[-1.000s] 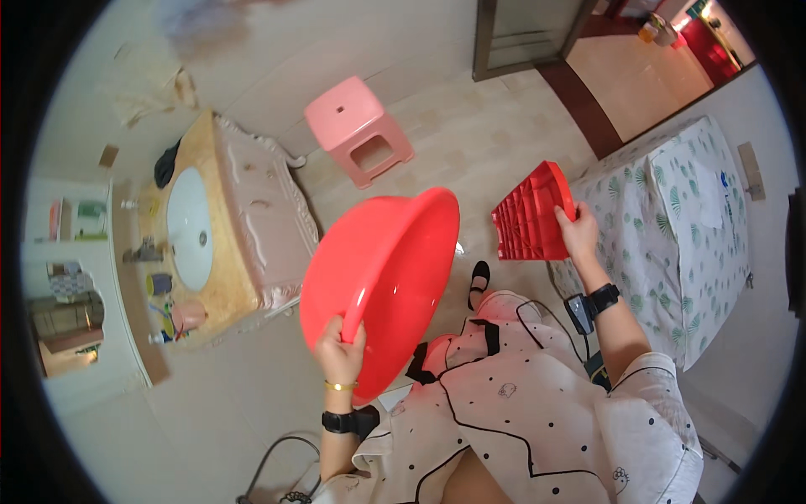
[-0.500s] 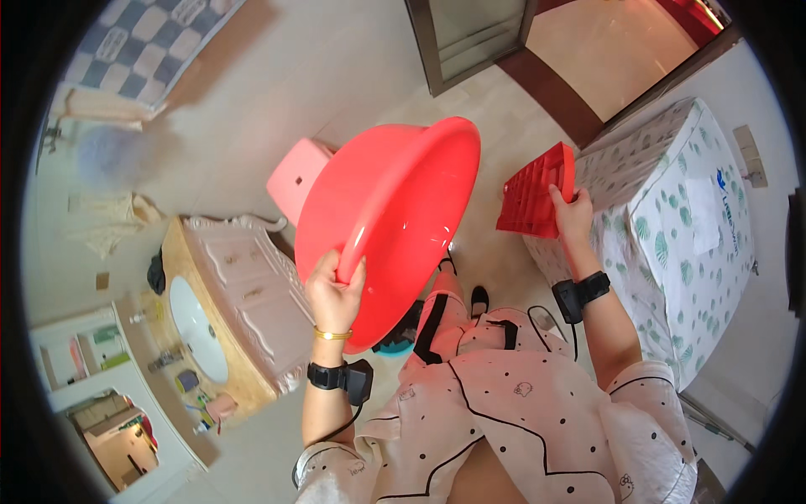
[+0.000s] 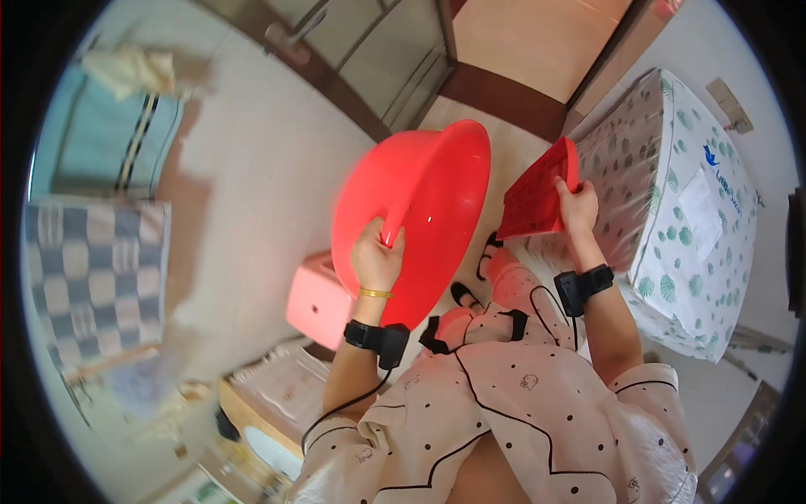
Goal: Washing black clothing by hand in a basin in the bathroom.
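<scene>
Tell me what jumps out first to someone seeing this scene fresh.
A big red basin fills the middle, gripped at its rim by the left hand. Just right of it, the right hand holds a flat red grid tray. At far right stands a bulky appliance under a leaf-print cover.

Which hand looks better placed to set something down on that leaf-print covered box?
The right hand, probably. It holds the red ridged tray right beside the leaf-print covered box, while the left hand grips the red basin farther from it.
</scene>
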A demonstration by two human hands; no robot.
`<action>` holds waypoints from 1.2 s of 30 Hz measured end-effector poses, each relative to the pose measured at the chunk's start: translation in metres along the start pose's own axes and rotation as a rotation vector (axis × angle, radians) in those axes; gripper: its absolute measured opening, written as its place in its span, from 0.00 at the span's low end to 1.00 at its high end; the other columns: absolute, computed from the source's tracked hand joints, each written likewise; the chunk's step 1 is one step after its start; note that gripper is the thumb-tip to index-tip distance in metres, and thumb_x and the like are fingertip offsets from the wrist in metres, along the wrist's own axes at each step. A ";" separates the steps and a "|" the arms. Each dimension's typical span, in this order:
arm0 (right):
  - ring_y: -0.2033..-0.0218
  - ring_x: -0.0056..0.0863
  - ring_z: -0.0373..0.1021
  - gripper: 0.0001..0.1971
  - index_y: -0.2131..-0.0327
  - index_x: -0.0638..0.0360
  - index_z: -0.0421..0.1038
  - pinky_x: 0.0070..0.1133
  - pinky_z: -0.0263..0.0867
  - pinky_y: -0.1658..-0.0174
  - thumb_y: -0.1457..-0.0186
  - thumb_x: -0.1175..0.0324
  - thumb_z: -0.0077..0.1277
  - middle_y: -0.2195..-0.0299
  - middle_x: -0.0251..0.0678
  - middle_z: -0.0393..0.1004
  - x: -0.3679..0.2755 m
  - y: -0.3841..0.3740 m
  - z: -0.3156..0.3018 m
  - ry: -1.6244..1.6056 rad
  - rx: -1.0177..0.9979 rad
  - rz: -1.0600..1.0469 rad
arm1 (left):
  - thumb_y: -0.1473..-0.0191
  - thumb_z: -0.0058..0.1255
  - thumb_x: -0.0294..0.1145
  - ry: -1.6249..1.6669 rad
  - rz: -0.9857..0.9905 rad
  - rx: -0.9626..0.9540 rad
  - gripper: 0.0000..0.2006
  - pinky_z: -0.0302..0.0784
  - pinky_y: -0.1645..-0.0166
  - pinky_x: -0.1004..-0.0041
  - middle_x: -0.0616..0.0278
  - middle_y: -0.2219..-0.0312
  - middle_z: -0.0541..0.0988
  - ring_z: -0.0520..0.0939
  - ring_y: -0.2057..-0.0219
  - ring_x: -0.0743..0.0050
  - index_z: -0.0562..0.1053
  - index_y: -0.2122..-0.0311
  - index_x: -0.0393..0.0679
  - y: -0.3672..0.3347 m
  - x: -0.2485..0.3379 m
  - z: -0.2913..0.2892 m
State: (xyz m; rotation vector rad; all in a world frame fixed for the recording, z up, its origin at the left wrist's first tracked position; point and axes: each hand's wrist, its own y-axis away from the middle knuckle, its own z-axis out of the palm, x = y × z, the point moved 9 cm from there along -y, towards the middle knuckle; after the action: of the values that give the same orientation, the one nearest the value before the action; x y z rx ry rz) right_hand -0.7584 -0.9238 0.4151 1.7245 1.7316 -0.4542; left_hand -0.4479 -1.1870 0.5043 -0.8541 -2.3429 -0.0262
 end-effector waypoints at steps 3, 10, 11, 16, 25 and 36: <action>0.63 0.44 0.72 0.25 0.64 0.64 0.70 0.32 0.66 0.60 0.57 0.50 0.56 0.67 0.49 0.75 -0.006 -0.045 0.011 -0.017 0.048 0.053 | 0.54 0.56 0.28 0.070 0.017 -0.080 0.08 0.65 0.76 0.76 0.58 0.85 0.66 0.65 0.83 0.75 0.68 0.76 0.38 -0.064 0.006 0.037; 0.62 0.41 0.72 0.25 0.60 0.65 0.70 0.30 0.66 0.59 0.59 0.56 0.58 0.66 0.47 0.75 -0.019 -0.127 0.038 -0.007 0.036 0.172 | 0.54 0.56 0.30 0.290 0.107 -0.155 0.11 0.65 0.76 0.69 0.53 0.84 0.66 0.66 0.83 0.60 0.65 0.78 0.40 -0.192 0.015 0.092; 0.62 0.41 0.72 0.25 0.60 0.65 0.70 0.30 0.66 0.59 0.59 0.56 0.58 0.66 0.47 0.75 -0.026 -0.142 0.040 -0.003 0.044 0.175 | 0.55 0.56 0.30 0.242 0.114 -0.169 0.11 0.65 0.76 0.69 0.53 0.84 0.66 0.67 0.83 0.61 0.66 0.78 0.39 -0.216 0.016 0.098; 0.64 0.41 0.73 0.25 0.61 0.65 0.70 0.31 0.67 0.59 0.60 0.57 0.59 0.67 0.47 0.75 -0.052 -0.209 0.037 -0.066 0.113 0.170 | 0.54 0.56 0.25 0.136 0.161 -0.224 0.09 0.66 0.72 0.78 0.60 0.83 0.66 0.65 0.80 0.78 0.67 0.76 0.37 -0.293 0.045 0.134; 0.63 0.42 0.72 0.24 0.63 0.66 0.71 0.31 0.66 0.59 0.57 0.55 0.57 0.67 0.48 0.75 -0.125 -0.342 0.007 0.003 0.239 0.084 | 0.57 0.58 0.34 0.031 0.377 -0.147 0.13 0.71 0.70 0.65 0.52 0.76 0.73 0.76 0.74 0.54 0.70 0.69 0.37 -0.428 0.096 0.217; 0.65 0.44 0.72 0.22 0.65 0.65 0.71 0.33 0.66 0.61 0.58 0.55 0.57 0.68 0.48 0.75 -0.146 -0.531 0.011 0.071 0.303 0.088 | 0.55 0.54 0.36 0.026 0.348 -0.252 0.13 0.72 0.68 0.60 0.52 0.69 0.75 0.76 0.69 0.48 0.68 0.67 0.39 -0.596 0.215 0.366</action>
State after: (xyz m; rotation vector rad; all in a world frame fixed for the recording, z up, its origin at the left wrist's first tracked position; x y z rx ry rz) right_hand -1.2854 -1.0819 0.3989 2.0419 1.6954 -0.6501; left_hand -1.1275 -1.4523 0.4487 -1.3668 -2.1645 -0.1877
